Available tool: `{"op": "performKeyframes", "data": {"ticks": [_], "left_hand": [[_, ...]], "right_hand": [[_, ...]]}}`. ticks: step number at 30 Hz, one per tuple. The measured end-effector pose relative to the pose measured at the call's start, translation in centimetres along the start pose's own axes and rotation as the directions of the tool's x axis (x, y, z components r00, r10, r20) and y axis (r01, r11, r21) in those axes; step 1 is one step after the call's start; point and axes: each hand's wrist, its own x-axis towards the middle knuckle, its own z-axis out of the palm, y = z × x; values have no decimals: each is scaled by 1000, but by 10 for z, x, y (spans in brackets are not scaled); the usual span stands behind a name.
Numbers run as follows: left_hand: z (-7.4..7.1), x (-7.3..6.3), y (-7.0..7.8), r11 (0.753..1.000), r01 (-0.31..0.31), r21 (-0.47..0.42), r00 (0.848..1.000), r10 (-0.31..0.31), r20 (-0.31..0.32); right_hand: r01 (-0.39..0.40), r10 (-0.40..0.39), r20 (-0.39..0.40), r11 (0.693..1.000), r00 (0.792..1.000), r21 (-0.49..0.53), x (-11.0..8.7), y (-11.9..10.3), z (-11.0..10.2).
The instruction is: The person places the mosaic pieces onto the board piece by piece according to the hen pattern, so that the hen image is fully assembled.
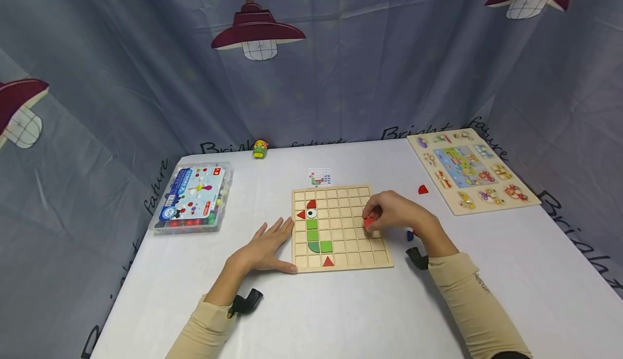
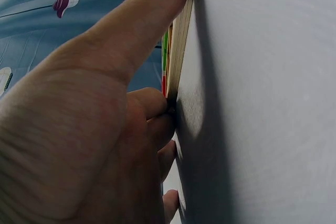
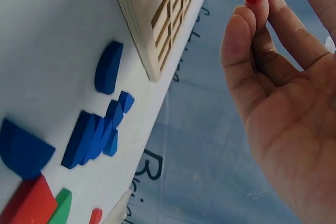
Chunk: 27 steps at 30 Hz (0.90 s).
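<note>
1. Pinched between the thumb and fingertips of the right hand [image 1: 393, 210] is a red piece [image 1: 368, 221]; the grip is narrow, closed down to the piece's thickness.
2. Relative to that grip, the red piece lies right at the fingertips, poking out past them, and the right wrist view shows it edge-on.
3. Both are over the right-hand part of a wooden grid board [image 1: 352, 233]; in the right wrist view the piece looks apart from the board. Which cell lies beneath it, I cannot tell.
4. Fingers spread, the left hand [image 1: 266, 248] rests at the board's left side, its thumb against the edge near the near-left corner. It holds nothing.
5. On the board's left side sit a white piece with a black dot [image 1: 311, 213], green squares [image 1: 312, 235], a rounded green piece [image 1: 313, 247] and, near the front, a red triangle [image 1: 328, 261].
6. Blue pieces [image 3: 109, 67] lie on the table just beside the board, on the right hand's side.
7. Behind the board is a small patterned card [image 1: 319, 177]; well to the left stands a clear plastic case [image 1: 194, 197].
</note>
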Motion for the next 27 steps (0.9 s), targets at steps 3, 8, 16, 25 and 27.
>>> {"op": "performKeyframes", "data": {"ticks": [3, 8, 16, 25, 27], "left_hand": [[0, 0, 0, 1000, 3, 1, 1000, -3, 2], [-2, 0, 1, 1000, 10, 6, 1000, -10, 7], [-2, 0, 1, 1000, 6, 10, 1000, -6, 12], [0, 1, 1, 1000, 4, 5, 1000, -4, 7], [-1, 0, 1, 1000, 4, 1, 1000, -4, 4]], "right_hand": [[-8, 8, -7, 1000, 1000, -4, -2, 2, -3], [-28, 28, -16, 1000, 999, 2, -6, 10, -12], [-79, 78, -64, 997, 995, -8, -16, 40, -33], [-293, 292, -57, 956, 955, -16, -21, 76, -44], [-312, 311, -53, 950, 949, -21, -21, 83, -44]]}}
